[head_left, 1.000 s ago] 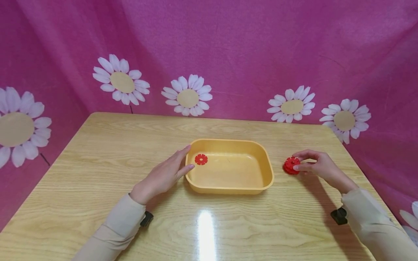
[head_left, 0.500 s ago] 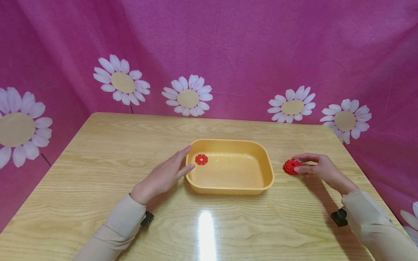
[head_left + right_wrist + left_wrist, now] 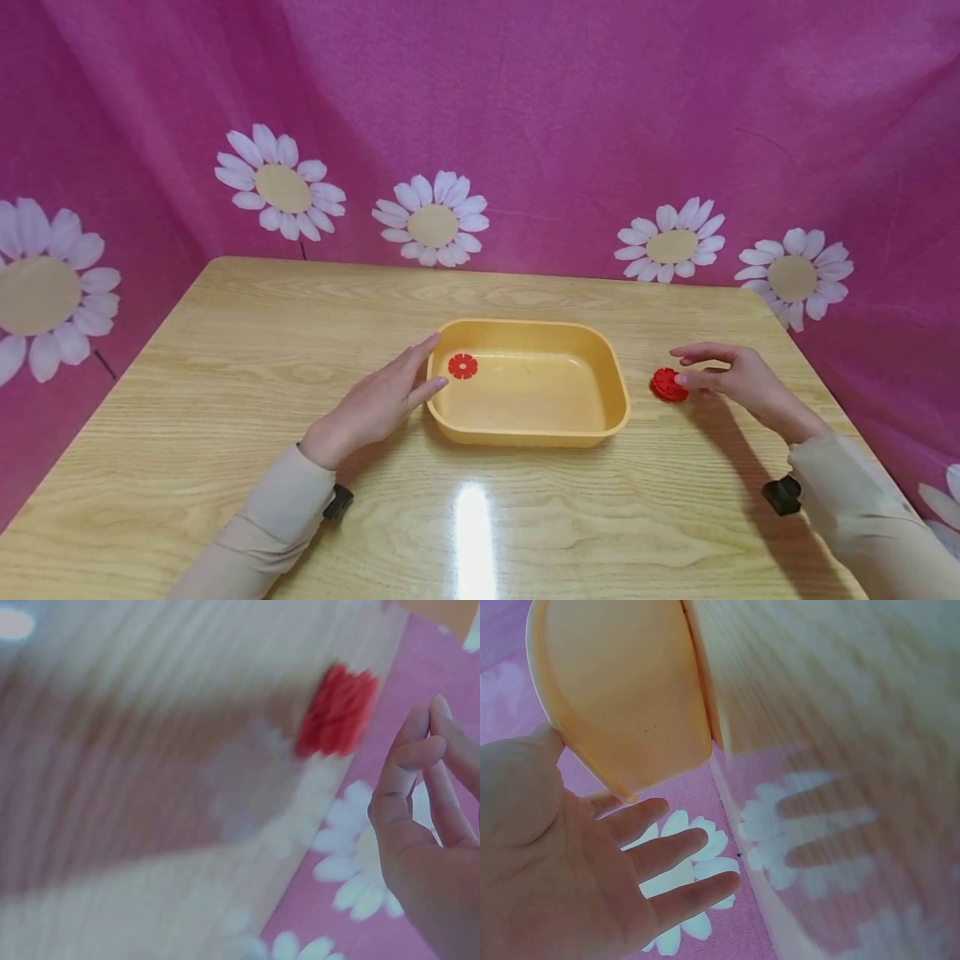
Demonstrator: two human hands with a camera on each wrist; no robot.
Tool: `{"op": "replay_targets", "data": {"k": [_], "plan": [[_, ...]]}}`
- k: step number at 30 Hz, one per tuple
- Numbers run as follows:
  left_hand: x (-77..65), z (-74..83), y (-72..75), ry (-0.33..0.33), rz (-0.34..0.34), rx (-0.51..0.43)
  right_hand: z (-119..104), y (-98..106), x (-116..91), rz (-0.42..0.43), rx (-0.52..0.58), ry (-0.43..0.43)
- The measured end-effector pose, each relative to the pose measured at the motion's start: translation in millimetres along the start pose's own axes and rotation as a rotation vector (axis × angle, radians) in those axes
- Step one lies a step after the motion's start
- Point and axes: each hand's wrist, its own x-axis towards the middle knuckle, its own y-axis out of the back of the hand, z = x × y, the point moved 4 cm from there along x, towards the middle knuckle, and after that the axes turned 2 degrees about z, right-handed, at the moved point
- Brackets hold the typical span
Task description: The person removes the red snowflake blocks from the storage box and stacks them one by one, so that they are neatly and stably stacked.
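On the table's right side lies a small stack of red notched discs (image 3: 667, 385), shaped like flowers; the right wrist view shows several layers in the stack (image 3: 339, 712). My right hand (image 3: 738, 383) hovers just right of it, fingers loosely bent, holding nothing. In the right wrist view, a gap separates the fingers from the stack. My left hand (image 3: 375, 408) rests against the left end of a yellow plastic bin (image 3: 525, 433), thumb and index at its rim, other fingers stretched out. A single red notched disc (image 3: 462, 367) lies flat inside the bin, at its left.
The wood-grain table (image 3: 300, 317) carries the bin near its middle. A purple curtain (image 3: 525, 100) with large white daisies hangs behind and beside the table. A bright light reflection (image 3: 474, 542) shows on the tabletop in front of the bin.
My right hand held the top disc of the stack a second ago; that disc has come down onto the stack and the fingers have let go and lifted. My left hand stays in place.
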Motion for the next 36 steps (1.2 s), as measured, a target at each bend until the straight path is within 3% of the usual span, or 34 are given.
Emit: {"op": "replay_targets", "data": {"k": [9,13,21,28,36], "plan": [[1.0,-2.3,-1.4,0.005,-0.006,0.009,-65,-37,13,-0.045,0.115,0.133],[1.5,-1.9,-1.7,-0.010,0.000,0.005,-95,-60,24,-0.080,0.199,0.194],[1.2,-1.1,-1.5,-0.018,0.001,-0.006,-139,-116,39,-0.184,0.251,0.277],[0.6,-1.6,-0.8,-0.002,-0.006,-0.004,-160,-161,52,-0.254,0.215,0.268],[0.8,-0.5,-0.6,-0.010,-0.006,-0.018,-168,-185,61,-0.242,0.143,0.310]]}}
